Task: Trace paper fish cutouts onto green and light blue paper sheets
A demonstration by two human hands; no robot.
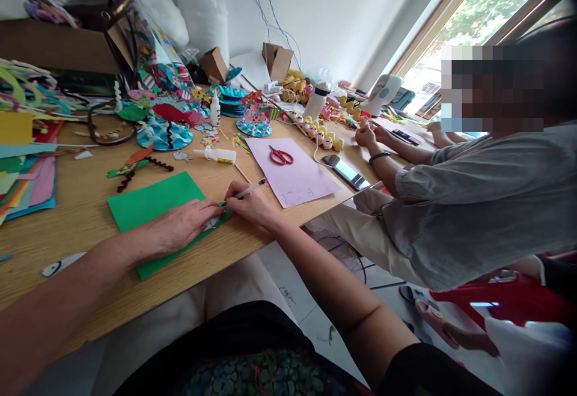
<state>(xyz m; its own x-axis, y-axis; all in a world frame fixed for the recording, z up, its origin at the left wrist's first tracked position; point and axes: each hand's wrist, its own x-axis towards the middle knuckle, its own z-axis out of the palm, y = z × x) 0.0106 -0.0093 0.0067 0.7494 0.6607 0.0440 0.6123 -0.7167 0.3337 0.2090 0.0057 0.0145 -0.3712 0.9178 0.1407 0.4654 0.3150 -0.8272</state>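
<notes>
My right hand [247, 204] grips a slim pen [251, 188], its lower end at the right corner of a green foam or paper sheet [157, 204]. My left hand [187, 222] lies on that sheet with fingers stretched out, pressing a small white paper cutout [211, 223]. The cutout is mostly covered by the fingers. To the right is a pale purple sheet [297, 182] with faint drawn lines, and red-handled scissors [282, 156] rest on it. Behind the green sheet a white glue bottle [219, 155] lies on its side near a thin stick [242, 173].
Another white cutout [65, 264] lies by my left forearm. Coloured sheets [31, 173] are stacked at left. Decorated paper fish [174, 113] and blue discs [232, 103] stand behind. A phone [346, 172] lies at right, beside a seated person in a grey shirt [487, 204].
</notes>
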